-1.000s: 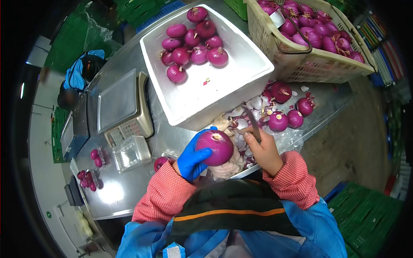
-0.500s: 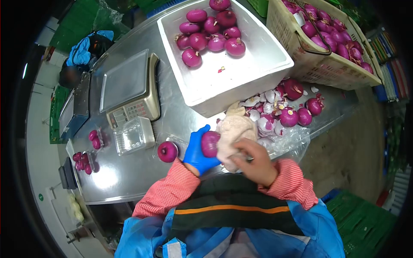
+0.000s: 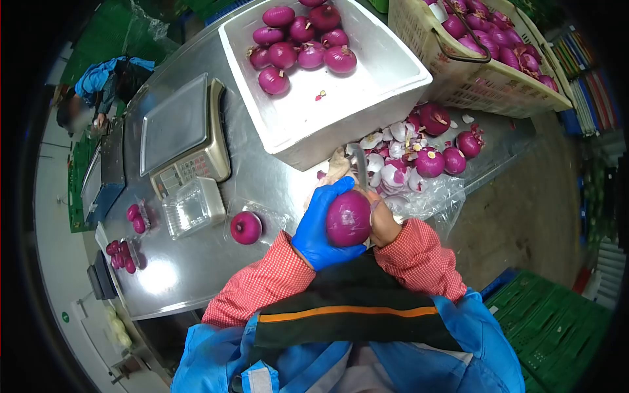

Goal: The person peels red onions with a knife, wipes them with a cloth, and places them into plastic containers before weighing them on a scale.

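Note:
My left hand (image 3: 321,226), in a blue glove, is wrapped around a large red onion (image 3: 348,218) just over the table's near edge. My bare right hand (image 3: 384,224) is closed at the onion's right side, its fingers partly hidden behind it. From that hand a curved grey blade, apparently a knife (image 3: 360,164), points away from me. A beige cloth (image 3: 339,166) lies just beyond both hands, partly covered by them. Another red onion (image 3: 246,227) sits in a clear plastic tray left of my glove.
A white foam box (image 3: 347,128) with several onions stands ahead, beside a crate (image 3: 472,88) full of onions. Peeled skins (image 3: 396,170) and loose onions lie to the right. Left are a scale (image 3: 177,124), a clear punnet (image 3: 192,206), packed onions (image 3: 122,255) and another person (image 3: 111,82).
My right hand has left the cloth and moved beside the onion, with the blade now showing. The onion has been raised closer to me. The other person's arm now reaches toward the equipment.

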Demonstrator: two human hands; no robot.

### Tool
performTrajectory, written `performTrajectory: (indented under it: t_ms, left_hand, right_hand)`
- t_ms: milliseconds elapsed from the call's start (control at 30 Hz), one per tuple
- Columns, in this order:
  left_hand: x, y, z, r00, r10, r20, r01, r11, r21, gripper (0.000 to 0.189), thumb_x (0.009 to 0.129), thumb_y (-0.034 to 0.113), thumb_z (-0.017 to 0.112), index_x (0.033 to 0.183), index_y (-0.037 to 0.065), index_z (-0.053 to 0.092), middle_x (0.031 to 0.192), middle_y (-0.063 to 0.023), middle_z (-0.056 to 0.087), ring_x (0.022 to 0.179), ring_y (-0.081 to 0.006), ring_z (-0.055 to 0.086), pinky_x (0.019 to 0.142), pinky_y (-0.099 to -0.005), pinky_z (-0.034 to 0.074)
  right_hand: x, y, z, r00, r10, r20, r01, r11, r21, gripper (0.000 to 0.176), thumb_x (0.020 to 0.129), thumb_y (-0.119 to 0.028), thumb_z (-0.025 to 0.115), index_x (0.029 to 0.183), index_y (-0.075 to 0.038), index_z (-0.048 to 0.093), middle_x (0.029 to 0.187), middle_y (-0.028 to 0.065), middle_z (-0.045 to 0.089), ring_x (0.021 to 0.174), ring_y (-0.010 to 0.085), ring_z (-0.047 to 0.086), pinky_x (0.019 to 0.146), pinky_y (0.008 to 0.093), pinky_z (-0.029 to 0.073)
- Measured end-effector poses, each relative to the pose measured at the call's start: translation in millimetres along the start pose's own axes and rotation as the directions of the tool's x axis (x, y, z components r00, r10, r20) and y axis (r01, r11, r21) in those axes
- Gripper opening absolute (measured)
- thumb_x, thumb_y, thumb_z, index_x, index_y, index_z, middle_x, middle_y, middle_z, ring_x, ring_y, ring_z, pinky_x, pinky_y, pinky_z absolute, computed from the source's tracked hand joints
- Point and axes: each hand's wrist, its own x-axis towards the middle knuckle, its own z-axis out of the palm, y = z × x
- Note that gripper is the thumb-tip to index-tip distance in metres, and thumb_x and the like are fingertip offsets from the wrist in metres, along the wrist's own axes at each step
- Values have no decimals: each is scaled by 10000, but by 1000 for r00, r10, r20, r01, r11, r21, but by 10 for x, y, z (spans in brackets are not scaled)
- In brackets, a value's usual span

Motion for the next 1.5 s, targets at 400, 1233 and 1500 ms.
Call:
performTrajectory:
  t_ms: [400, 1233, 1500]
  left_hand:
    - [20, -303, -9, 986, -163, -40, 163, 874, 457, 1018, 581, 344, 889, 1402, 10, 390, 1177, -229, 509, 1139, -385, 526, 999, -457, 440]
    - [-232, -428, -74, 799, -449, 400, 467, 46, -883, 761, 893, 490, 630, 1465, 70, 355, 1319, -212, 546, 1091, -370, 636, 790, -457, 598]
    - [-204, -460, 11, 676, -701, 228, 596, 339, -728, 826, 934, 732, 339, 1440, 84, 415, 1200, -216, 615, 991, -338, 662, 756, -444, 593]
  right_hand:
    - [-448, -446, 440, 654, -667, 357, 485, 8, -875, 303, 780, -203, 759, 965, -35, 587, 860, 111, 594, 734, 267, 608, 639, 359, 498]
    - [-217, -525, 416, 719, -656, 230, 423, 149, -894, 292, 891, -298, 657, 937, -25, 563, 893, 178, 583, 805, 373, 598, 672, 464, 482]
    - [104, -70, 43, 989, -71, -128, 48, 984, -169, 311, 1028, -329, 502, 1070, -34, 588, 951, -16, 556, 906, 90, 476, 849, 280, 402]
